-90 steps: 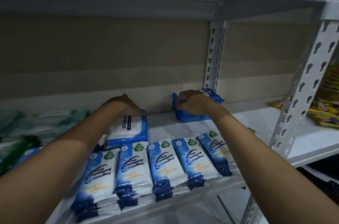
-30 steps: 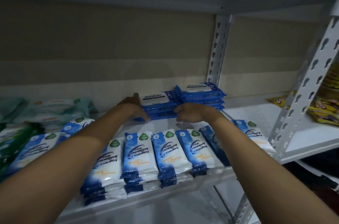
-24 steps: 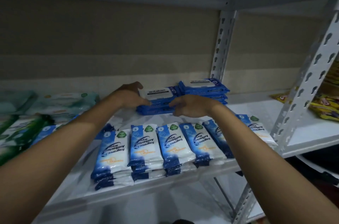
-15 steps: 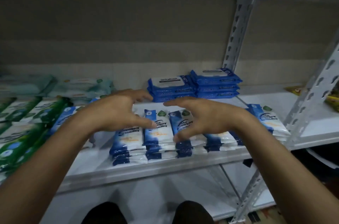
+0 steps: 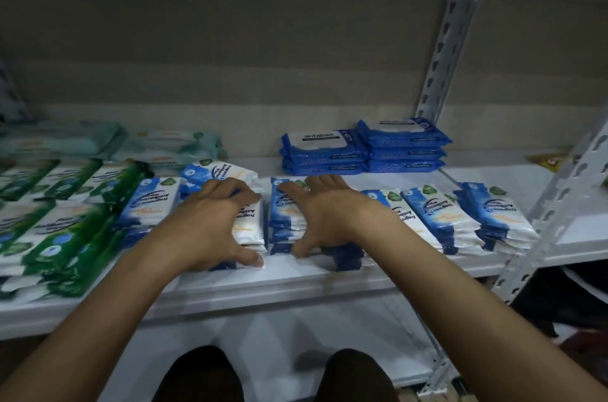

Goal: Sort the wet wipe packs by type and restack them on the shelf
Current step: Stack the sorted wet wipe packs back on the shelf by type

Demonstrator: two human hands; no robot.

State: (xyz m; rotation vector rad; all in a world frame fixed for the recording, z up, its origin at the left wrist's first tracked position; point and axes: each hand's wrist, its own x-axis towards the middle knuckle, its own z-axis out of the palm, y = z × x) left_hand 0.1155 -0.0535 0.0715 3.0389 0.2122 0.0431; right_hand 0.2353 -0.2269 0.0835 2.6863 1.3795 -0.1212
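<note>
We think we are tidying the front row now: our left hand [image 5: 210, 224] and right hand [image 5: 324, 212] lie spread over two blue and white wipe stacks [image 5: 283, 220] on the shelf [image 5: 296, 280], ready to squeeze and lift.

Both bare forearms reach forward from the lower corners and converge toward the middle. The left hand [image 5: 210, 224] lies palm down, fingers spread and bent, thumb stretched toward the near edge. The right hand [image 5: 324, 214] mirrors it, palm down, fingers extended forward, thumb angled down. The hands sit close together, not touching.
</note>
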